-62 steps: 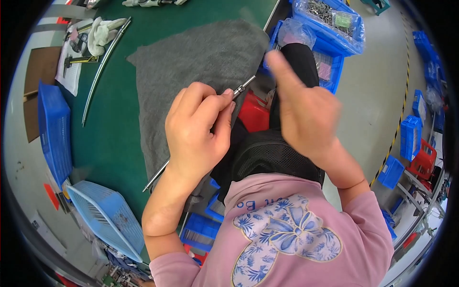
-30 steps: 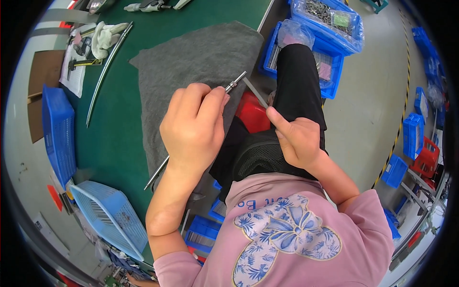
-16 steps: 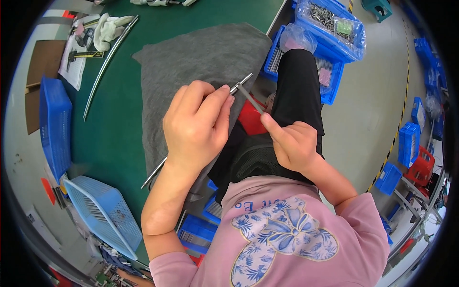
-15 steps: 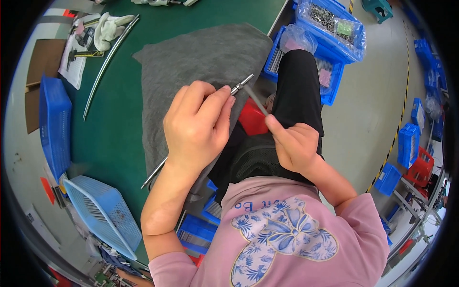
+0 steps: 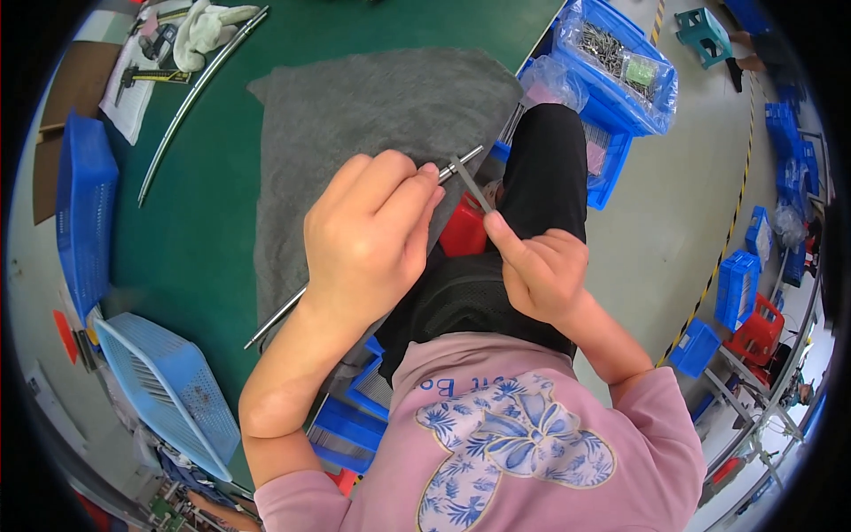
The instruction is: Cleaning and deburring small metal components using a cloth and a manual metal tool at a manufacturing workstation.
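Observation:
My left hand (image 5: 368, 230) is closed around a slim, shiny metal rod (image 5: 277, 319), which slants from beneath my forearm up to the right. Its grooved, stepped end pokes out past my thumb and fingertips. In my right hand (image 5: 548, 270) is a thin, flat grey file (image 5: 473, 190), my index finger or thumb stretched along it. The file's far end lies across the rod near the grooved tip. Below the rod a dark grey cloth (image 5: 372, 106) is spread over the table's edge and hangs toward my lap.
On the green table (image 5: 213, 168) lie a long metal tube (image 5: 191, 102), a glove (image 5: 202, 40) and calipers (image 5: 146, 75). Blue baskets (image 5: 177, 381) stand at left. Blue bins (image 5: 612, 53) of metal parts are beyond my knee. A red stool (image 5: 464, 229) is below; a teal stool (image 5: 703, 35) stands far right.
The file, blurred before, now shows sharply, and its end has shifted slightly along the rod's tip region. The whole view has shifted a little. Part of another person now shows beside the teal stool.

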`<state>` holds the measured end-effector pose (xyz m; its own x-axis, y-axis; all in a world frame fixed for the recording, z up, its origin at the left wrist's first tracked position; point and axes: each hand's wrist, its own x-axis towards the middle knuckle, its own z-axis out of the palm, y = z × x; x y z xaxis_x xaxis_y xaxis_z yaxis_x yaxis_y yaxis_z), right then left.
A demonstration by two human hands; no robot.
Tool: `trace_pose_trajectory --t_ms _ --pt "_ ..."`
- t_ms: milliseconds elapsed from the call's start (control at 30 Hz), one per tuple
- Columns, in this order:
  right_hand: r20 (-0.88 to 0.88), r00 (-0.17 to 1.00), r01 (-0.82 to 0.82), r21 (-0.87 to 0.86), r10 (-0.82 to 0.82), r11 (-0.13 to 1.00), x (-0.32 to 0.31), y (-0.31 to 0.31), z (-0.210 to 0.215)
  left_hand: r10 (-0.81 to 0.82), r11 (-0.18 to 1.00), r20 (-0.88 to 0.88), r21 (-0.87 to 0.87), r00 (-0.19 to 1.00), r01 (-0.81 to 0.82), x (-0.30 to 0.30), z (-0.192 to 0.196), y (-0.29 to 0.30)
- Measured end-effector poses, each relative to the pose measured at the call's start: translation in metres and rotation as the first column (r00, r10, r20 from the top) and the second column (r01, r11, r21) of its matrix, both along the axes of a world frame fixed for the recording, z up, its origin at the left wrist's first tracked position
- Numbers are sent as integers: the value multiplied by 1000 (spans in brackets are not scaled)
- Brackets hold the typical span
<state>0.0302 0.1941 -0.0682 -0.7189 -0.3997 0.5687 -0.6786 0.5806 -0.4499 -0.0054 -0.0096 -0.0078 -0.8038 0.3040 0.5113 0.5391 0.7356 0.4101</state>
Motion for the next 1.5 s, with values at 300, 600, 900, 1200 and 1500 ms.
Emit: trace_pose_trajectory --t_ms 300,600,900,1200,1500 --pt "189 982 -39 165 7 986 1 5 43 23 999 35 31 999 -24 0 0 1" --pt "128 992 -21 200 -5 979 -3 1 29 2 999 68 48 998 -5 0 2 0" --pt "-28 999 39 -3 -39 999 -3 -13 -2 -7 1000 70 14 997 6 1 -1 0" --pt "-68 997 36 -66 -41 997 -1 -18 -29 -7 1000 63 21 998 5 0 2 2" --pt "-63 998 13 -80 -18 997 1 -13 -39 -2 1000 48 16 999 1 -2 1 1"
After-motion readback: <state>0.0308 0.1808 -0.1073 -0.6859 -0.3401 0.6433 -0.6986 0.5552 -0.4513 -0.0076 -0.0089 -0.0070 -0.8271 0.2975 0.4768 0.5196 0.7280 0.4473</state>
